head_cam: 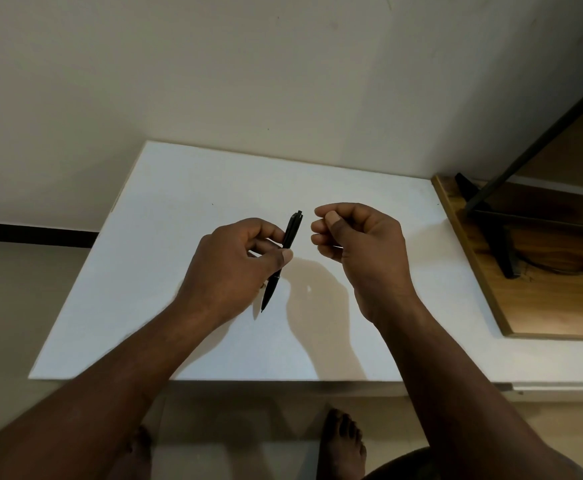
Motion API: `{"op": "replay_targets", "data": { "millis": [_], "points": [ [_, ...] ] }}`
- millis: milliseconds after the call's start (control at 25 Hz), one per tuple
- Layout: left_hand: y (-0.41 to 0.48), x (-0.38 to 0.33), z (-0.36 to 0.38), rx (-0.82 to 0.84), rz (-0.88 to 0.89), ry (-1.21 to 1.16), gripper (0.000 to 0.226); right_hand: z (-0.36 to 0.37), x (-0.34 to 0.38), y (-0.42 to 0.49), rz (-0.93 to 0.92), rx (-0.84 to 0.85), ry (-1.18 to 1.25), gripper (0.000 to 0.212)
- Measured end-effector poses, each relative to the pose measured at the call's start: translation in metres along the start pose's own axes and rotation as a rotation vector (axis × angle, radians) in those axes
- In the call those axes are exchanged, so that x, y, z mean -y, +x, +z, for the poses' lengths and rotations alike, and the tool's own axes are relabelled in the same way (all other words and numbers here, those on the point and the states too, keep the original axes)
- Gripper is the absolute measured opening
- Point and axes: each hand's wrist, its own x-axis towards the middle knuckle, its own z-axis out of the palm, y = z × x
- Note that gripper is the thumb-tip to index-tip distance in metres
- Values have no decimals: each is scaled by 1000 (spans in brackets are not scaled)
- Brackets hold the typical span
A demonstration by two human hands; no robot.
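1. The left hand [238,265] pinches the pen [292,230] mid-barrel above the table [179,202]
2. The right hand [355,244], just right, is curled, apparently empty
3. The pen seems light, stiff, slick; grip the barrel

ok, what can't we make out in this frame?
- Head view: whether the right hand pinches anything; its curled fingers cover the spot.
- Head view: the middle of the pen, covered by the left hand.
- Head view: a bright speck on the white table, too small to identify.
- Head view: a dark round thing at the bottom, cut off by the frame edge.
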Motion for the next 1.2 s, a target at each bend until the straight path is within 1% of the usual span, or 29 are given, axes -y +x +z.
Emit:
{"op": "replay_targets", "data": {
  "millis": [240, 720, 880, 1080, 1200],
  "points": [
    [-2, -1, 0, -10, 26, 4, 13, -2, 3, -2, 34, 45, 98, 11],
    [-7, -8, 0, -45, 148, 98, 13, -7, 8, -2, 171, 119, 349, 15],
    [-7, -8, 1, -46, 173, 142, 16, -7, 7, -2, 161, 137, 337, 14],
    [-8, -8, 1, -55, 186, 136, 16, -6, 7, -2, 75, 150, 256, 13],
    [-8, -7, 0, -58, 194, 129, 15, -5, 6, -2, 71, 143, 274, 13]
  ]
}}
